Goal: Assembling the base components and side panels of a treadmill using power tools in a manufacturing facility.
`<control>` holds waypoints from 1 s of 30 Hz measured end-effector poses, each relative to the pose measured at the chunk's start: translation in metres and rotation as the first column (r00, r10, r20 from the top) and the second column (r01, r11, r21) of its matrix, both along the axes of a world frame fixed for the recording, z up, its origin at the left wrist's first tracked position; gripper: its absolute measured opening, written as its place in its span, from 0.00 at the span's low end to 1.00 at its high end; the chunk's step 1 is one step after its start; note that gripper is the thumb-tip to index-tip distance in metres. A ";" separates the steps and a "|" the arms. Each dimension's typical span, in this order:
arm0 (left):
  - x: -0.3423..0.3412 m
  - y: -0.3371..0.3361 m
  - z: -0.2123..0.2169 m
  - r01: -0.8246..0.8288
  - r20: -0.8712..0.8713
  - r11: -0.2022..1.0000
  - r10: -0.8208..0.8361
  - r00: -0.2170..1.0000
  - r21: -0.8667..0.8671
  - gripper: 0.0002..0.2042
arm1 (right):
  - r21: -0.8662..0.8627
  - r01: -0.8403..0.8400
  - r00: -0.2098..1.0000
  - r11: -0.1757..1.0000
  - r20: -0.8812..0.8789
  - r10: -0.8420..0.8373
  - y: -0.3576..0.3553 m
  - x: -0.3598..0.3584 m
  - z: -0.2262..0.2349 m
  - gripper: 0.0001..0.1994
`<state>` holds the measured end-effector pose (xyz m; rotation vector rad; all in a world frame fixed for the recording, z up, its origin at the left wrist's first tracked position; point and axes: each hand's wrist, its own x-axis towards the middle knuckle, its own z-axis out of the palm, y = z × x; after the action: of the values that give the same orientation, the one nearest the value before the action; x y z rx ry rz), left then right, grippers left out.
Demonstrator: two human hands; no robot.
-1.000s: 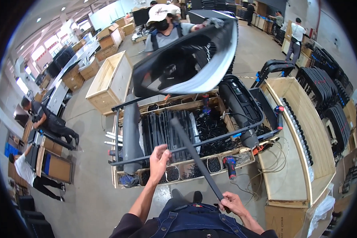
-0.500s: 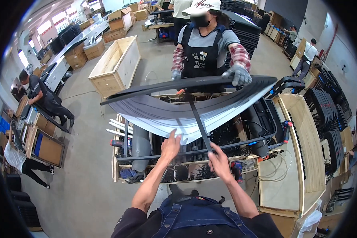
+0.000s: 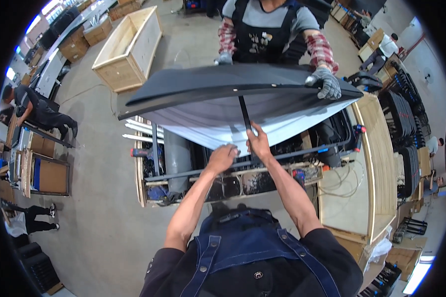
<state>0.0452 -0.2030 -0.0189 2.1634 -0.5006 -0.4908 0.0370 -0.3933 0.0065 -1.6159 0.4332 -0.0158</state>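
Fingers of your right hand (image 3: 256,141) pinch the black strut (image 3: 243,111); left hand (image 3: 224,156) curls under the curved panel's (image 3: 223,86) near edge—lift evenly.

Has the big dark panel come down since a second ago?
Yes. The panel was tilted up high; it now lies flatter and lower over the wooden crate, with the left hand and right hand at its near edge.

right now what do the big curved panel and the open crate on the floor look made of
Curved panel: looks like moulded plastic, matt black on the rim, pale smooth underside; metal cannot be ruled out. Open crate: pale unfinished wood, plank edges and grain showing.
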 end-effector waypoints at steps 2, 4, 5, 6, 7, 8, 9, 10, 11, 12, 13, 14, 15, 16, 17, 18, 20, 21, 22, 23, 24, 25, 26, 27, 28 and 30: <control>0.001 0.013 -0.002 -0.003 -0.035 0.998 0.000 0.999 -0.064 0.19 | 0.074 -0.028 0.999 0.997 -0.032 0.030 0.003 0.005 0.000 0.25; -0.002 0.027 0.000 -0.028 -0.052 0.997 0.024 0.998 -0.072 0.19 | 0.067 -0.042 0.998 0.997 -0.040 0.045 0.008 0.005 -0.001 0.26; -0.007 0.031 0.006 -0.045 -0.046 0.994 0.041 0.998 -0.096 0.20 | 0.052 -0.060 0.998 0.997 -0.027 0.062 0.008 0.006 0.000 0.26; -0.010 0.032 0.021 -0.036 -0.052 0.995 0.031 0.998 -0.097 0.20 | 0.051 -0.050 0.998 0.997 -0.033 0.052 0.004 0.005 -0.003 0.26; -0.013 0.034 0.038 -0.045 -0.077 0.996 0.038 0.996 -0.081 0.20 | 0.069 -0.060 0.998 0.996 -0.022 0.062 0.001 0.003 -0.005 0.26; -0.014 0.036 0.053 -0.054 -0.098 0.996 0.048 0.994 -0.066 0.20 | 0.086 -0.072 0.997 0.994 -0.008 0.073 -0.002 0.003 -0.006 0.25; -0.014 0.042 0.065 -0.044 -0.083 0.997 0.039 0.996 -0.061 0.20 | 0.087 -0.068 0.998 0.994 -0.010 0.069 -0.005 0.002 -0.006 0.25; -0.015 0.049 0.073 -0.081 -0.163 0.985 0.056 0.985 -0.154 0.21 | 0.110 -0.087 0.996 0.990 0.003 0.087 -0.006 -0.001 -0.007 0.25; -0.012 0.056 0.082 -0.150 -0.212 0.960 0.099 0.972 -0.238 0.23 | 0.133 -0.107 0.994 0.985 0.016 0.105 -0.007 -0.003 -0.009 0.25; -0.009 0.059 0.104 -0.213 -0.264 0.923 0.130 0.956 -0.319 0.26 | 0.136 -0.101 0.995 0.986 0.012 0.101 -0.011 -0.004 -0.008 0.25; -0.008 0.063 0.120 -0.299 -0.277 0.840 0.187 0.943 -0.452 0.29 | 0.156 -0.117 0.993 0.981 0.012 0.117 -0.012 -0.004 -0.006 0.25; -0.006 0.065 0.135 -0.374 -0.298 0.731 0.240 0.924 -0.571 0.32 | 0.177 -0.133 0.991 0.975 0.012 0.133 -0.013 -0.003 -0.005 0.25; -0.002 0.064 0.149 -0.416 -0.315 0.645 0.273 0.909 -0.641 0.34 | 0.184 -0.135 0.991 0.974 0.010 0.135 -0.013 -0.002 -0.005 0.25; 0.001 0.064 0.161 -0.456 -0.336 0.549 0.310 0.889 -0.700 0.36 | 0.183 -0.137 0.991 0.974 0.013 0.137 -0.011 0.000 -0.007 0.26; 0.007 0.062 0.170 -0.463 -0.335 0.505 0.327 0.884 -0.729 0.37 | 0.182 -0.138 0.990 0.974 0.019 0.137 -0.010 0.003 -0.008 0.27; 0.012 0.060 0.180 -0.466 -0.336 0.464 0.338 0.879 -0.753 0.39 | 0.195 -0.138 0.990 0.971 0.014 0.138 -0.011 0.000 -0.013 0.27; 0.027 0.045 0.200 -0.453 -0.350 0.442 0.297 0.888 -0.774 0.38 | 0.143 -0.119 0.989 0.983 0.104 0.105 -0.025 0.005 -0.026 0.28; 0.031 0.037 0.210 -0.544 -0.434 0.393 0.338 0.835 -0.741 0.38 | 0.133 -0.144 0.988 0.981 0.068 0.136 -0.028 0.003 -0.021 0.28; 0.033 0.032 0.220 -0.626 -0.507 0.335 0.382 0.773 -0.704 0.37 | 0.145 -0.157 0.986 0.977 0.077 0.147 -0.026 0.002 -0.014 0.28; 0.035 0.026 0.223 -0.675 -0.503 0.335 0.472 0.724 -0.657 0.32 | 0.147 -0.162 0.987 0.976 0.027 0.160 -0.024 0.001 -0.007 0.28; 0.035 0.022 0.225 -0.664 -0.485 0.337 0.481 0.731 -0.667 0.32 | 0.143 -0.167 0.985 0.976 -0.014 0.171 -0.023 0.002 0.000 0.28; 0.036 0.017 0.222 -0.705 -0.487 0.302 0.551 0.678 -0.642 0.27 | 0.197 -0.173 0.984 0.965 0.004 0.176 -0.025 0.004 -0.006 0.28; 0.037 0.013 0.219 -0.742 -0.487 0.261 0.614 0.621 -0.618 0.23 | 0.225 -0.198 0.979 0.954 -0.006 0.205 -0.032 0.002 -0.010 0.29; 0.035 0.013 0.214 -0.748 -0.488 0.229 0.634 0.600 -0.623 0.20 | 0.143 -0.310 0.946 0.940 -0.053 0.320 -0.046 0.001 -0.009 0.30; 0.032 0.010 0.212 -0.769 -0.496 0.200 0.660 0.564 -0.608 0.16 | 0.062 -0.420 0.899 0.906 -0.110 0.424 -0.067 0.000 -0.007 0.32; 0.021 0.021 0.189 -0.797 -0.542 0.143 0.661 0.518 -0.587 0.11 | 0.186 -0.321 0.936 0.929 -0.087 0.341 -0.111 -0.007 0.013 0.33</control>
<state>0.0660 -0.1816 0.1702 1.1686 0.4586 0.1664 0.0296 -0.5046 0.0194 -1.5081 0.2390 0.3659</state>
